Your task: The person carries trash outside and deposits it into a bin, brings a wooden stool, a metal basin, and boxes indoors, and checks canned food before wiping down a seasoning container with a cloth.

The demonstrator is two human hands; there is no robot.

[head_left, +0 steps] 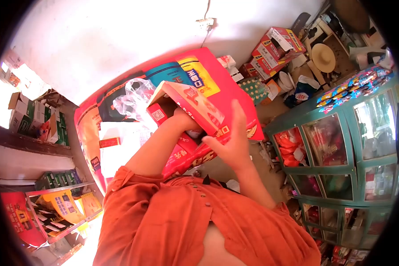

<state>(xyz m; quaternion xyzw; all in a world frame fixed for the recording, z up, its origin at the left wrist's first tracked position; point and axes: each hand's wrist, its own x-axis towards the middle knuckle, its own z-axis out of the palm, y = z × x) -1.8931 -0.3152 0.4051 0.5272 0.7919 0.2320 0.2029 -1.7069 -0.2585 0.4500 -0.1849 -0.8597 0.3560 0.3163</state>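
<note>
A red and pink cardboard box (204, 104) stands tilted on the red printed table cover (239, 88), its open side facing left. My left hand (185, 120) reaches inside this box; its fingers are hidden by the box wall. At the box's right side is my right hand (235, 144), fingers spread and pointing up, the thumb near the lower edge. A crumpled clear plastic bag (135, 97) lies left of the box. Further left, a small red packet (110, 142) rests on a white surface (119, 162).
A green cabinet (357, 166) with glass doors stands on the right, colourful packets (350, 91) on top. Stacked red cartons (272, 51) and a straw hat (323, 57) are at the back right. Green and white boxes (37, 117) and a shelf (60, 188) are on the left.
</note>
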